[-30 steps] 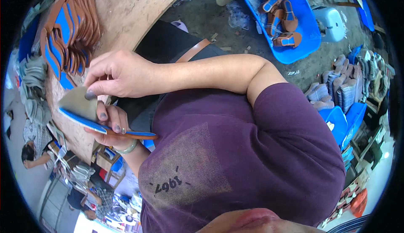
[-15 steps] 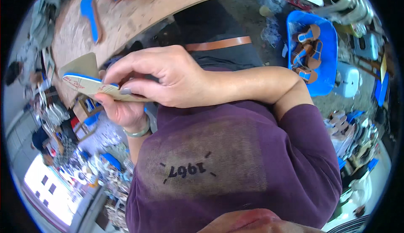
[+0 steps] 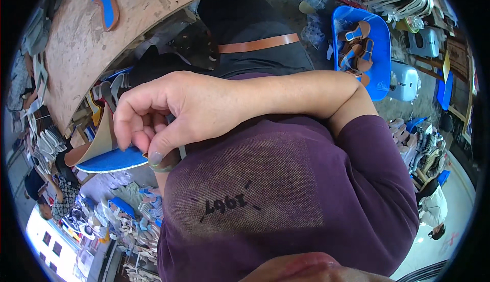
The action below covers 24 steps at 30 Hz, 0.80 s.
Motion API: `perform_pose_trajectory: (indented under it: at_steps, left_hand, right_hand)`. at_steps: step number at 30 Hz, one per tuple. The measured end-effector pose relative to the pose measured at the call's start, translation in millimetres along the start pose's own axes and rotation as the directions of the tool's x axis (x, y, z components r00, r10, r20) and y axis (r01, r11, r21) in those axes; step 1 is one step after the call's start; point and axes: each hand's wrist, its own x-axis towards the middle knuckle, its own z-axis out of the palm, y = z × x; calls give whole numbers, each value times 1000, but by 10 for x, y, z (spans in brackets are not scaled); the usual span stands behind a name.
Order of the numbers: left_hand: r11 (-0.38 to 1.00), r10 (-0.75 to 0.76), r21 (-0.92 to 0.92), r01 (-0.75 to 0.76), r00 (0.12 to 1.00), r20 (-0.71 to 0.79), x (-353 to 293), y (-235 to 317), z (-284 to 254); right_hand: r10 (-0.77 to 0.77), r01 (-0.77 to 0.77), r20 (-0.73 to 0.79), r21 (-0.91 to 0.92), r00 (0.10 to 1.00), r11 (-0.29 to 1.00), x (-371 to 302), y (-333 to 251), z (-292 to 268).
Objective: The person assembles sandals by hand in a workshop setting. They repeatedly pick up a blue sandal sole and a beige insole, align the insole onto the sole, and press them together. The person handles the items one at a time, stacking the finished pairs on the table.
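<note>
A shoe insole [image 3: 109, 161] with a blue face is held up at the left, in front of my body. A tan leather layer [image 3: 100, 138] bends up away from the blue face. My right hand [image 3: 178, 106] reaches across from the right, its fingers curled and its thumb and fingertip pinching the edge of the insole. Behind it, my left hand is hidden; only its wrist with a pale green bangle [image 3: 166, 167] shows, so its grip is out of sight. On the wooden table lies another blue insole with a brown edge [image 3: 106, 4].
The curved wooden table [image 3: 148, 1] spans the upper left. A brown strap [image 3: 258, 43] lies across my dark lap. To the right stands a blue bin [image 3: 380, 52] holding several brown sandals. Stacked shoe parts [image 3: 418, 147] crowd the right, and people sit farther off.
The insole has tilted and moved down, with its blue face now showing and the tan layer raised. My right hand has shifted down and left, covering the left hand. The view has shifted.
</note>
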Motion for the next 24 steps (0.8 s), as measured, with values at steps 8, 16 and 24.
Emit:
perform_pose_trajectory:
  at_steps: [8,16,24]
  left_hand:
    - [999,-18,52,17,1000,13,-9,37,117]
    - [994,-14,-105,19,999,45,114,-12,278]
    - [925,-164,-365,108,978,-126,725,64,105]
  right_hand:
    - [33,-39,-54,-114,998,993,-41,-94,-37]
    - [112,-105,-69,100,991,989,150,-158,-257]
    - [-550,195,-206,-788,810,583,640,78,-425]
